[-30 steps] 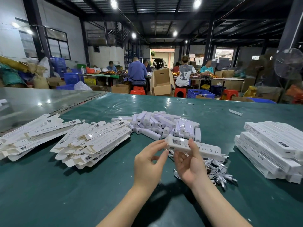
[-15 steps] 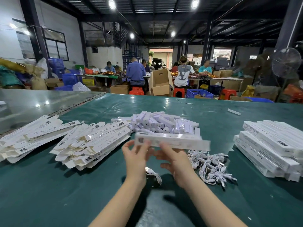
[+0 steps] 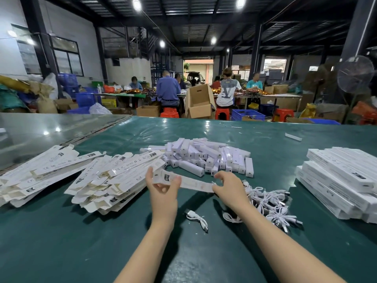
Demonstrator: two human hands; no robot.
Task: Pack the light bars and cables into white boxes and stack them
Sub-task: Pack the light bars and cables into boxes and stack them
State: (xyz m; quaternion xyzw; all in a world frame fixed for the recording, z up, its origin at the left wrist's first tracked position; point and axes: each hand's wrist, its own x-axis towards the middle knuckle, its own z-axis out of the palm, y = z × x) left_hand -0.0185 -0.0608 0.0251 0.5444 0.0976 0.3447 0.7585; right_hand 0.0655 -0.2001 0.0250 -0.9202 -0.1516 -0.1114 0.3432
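Head view shows the long white cardboard box point(image 3: 191, 183) lowered since half a second ago, just above the dark green table point(image 3: 61, 242), left hand point(image 3: 163, 190) pinching one end and right hand point(image 3: 230, 186) gripping the other, likely closing its flaps before stacking.

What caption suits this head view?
The person's left hand and right hand hold a white box over the table.

A single wide-angle camera rides on my head, facing forward and tilted down over the dark green plastic-covered desk point(image 3: 122, 231). My left grip point(image 3: 163, 193) and right grip point(image 3: 230, 188) sit near the lens, mid-frame; the steel-roofed workshop hall point(image 3: 126, 68) stretches far beyond.
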